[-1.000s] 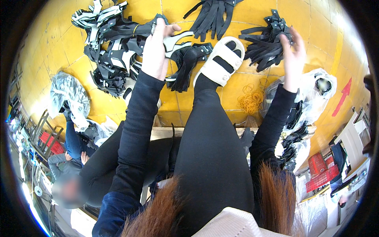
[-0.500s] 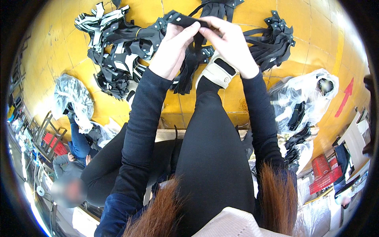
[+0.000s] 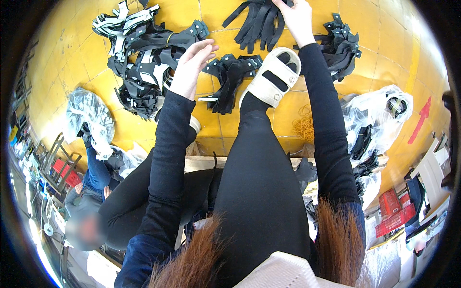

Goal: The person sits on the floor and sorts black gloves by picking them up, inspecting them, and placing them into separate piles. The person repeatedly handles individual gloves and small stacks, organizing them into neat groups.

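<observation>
At the top edge of the head view, my right hand (image 3: 297, 18) reaches to a fanned bunch of black fabric straps (image 3: 259, 25). Its fingers appear closed on the straps' upper end, though the picture's edge cuts part of them off. My left hand (image 3: 192, 67) hovers over the floor with nothing in it, its fingers stretched out and slightly curved. Just to its right, a small stack of black straps with tabbed ends (image 3: 230, 79) lies by my beige sandal (image 3: 272, 79). Left of that hand spreads a large heap of black and white straps (image 3: 149, 62).
Another black strap bunch (image 3: 338, 48) lies at the right. Orange rubber bands (image 3: 303, 126) sit on the yellow tiled floor. Clear plastic bags (image 3: 379, 115) with black pieces stand at the right, and another bag (image 3: 89, 117) at the left. A person (image 3: 89, 206) sits at the lower left.
Both hands held one black strap up together; now they are apart. The left moved down and left, empty. The right moved up to the far bunch, which has shifted nearer and fanned out.
</observation>
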The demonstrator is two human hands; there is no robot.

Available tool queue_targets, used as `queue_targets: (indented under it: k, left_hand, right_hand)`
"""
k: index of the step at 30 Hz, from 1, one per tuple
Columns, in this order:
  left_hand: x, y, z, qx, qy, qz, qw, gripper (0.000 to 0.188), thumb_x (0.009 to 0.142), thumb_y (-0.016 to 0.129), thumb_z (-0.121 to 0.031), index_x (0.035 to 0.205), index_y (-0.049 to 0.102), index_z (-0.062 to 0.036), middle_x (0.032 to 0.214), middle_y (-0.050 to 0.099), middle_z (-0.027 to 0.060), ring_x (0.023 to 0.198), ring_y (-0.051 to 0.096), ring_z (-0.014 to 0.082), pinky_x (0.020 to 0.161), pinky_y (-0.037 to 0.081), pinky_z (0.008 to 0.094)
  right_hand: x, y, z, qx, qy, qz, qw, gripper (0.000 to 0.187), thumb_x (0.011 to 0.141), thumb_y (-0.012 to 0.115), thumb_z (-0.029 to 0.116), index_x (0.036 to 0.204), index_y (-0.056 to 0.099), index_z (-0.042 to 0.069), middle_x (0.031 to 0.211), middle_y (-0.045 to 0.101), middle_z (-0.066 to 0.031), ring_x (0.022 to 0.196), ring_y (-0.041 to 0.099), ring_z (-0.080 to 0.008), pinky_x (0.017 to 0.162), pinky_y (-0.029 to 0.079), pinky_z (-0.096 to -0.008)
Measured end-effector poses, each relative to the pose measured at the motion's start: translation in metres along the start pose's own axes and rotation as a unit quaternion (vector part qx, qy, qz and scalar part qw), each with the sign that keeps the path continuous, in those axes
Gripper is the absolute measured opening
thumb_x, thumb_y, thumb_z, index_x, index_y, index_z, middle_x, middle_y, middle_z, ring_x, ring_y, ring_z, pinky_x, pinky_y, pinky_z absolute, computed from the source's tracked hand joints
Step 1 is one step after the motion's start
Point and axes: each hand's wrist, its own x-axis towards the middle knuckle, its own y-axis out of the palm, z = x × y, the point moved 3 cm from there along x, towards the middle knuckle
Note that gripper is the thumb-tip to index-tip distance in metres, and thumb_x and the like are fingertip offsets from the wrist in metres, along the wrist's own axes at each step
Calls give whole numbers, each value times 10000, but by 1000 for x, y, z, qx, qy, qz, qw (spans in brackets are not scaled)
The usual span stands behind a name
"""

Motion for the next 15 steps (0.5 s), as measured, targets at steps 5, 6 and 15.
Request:
queue_targets:
  k: [5, 6, 15]
  left_hand:
    - [-2, -11, 7, -3, -17, -22, 1000, 352, 939, 571, -296, 1222, 584, -88, 1170, 638, 70, 1062, 587, 143, 963, 393, 280]
    - [-1, -11, 8, -2, -21, -23, 1000, 353, 940, 570, -297, 1224, 583, -88, 1166, 639, 72, 1058, 589, 142, 960, 395, 278]
    - [4, -3, 4, -2, -14, 0, 1000, 345, 950, 553, -304, 1217, 575, -87, 1149, 644, 73, 1027, 595, 129, 950, 398, 274]
  right_hand:
    - [-11, -1, 10, -54, -134, -35, 989, 199, 856, 646, 57, 1039, 601, -7, 835, 632, -62, 622, 563, -78, 560, 452, -224]
    - [-9, 0, 8, -55, -161, -56, 984, 201, 858, 645, 66, 1038, 604, -12, 842, 639, -64, 645, 568, -77, 586, 458, -221]
    - [-4, 11, -27, 66, -24, -23, 997, 235, 829, 693, 128, 999, 616, -16, 914, 644, -90, 845, 605, -186, 740, 485, -314]
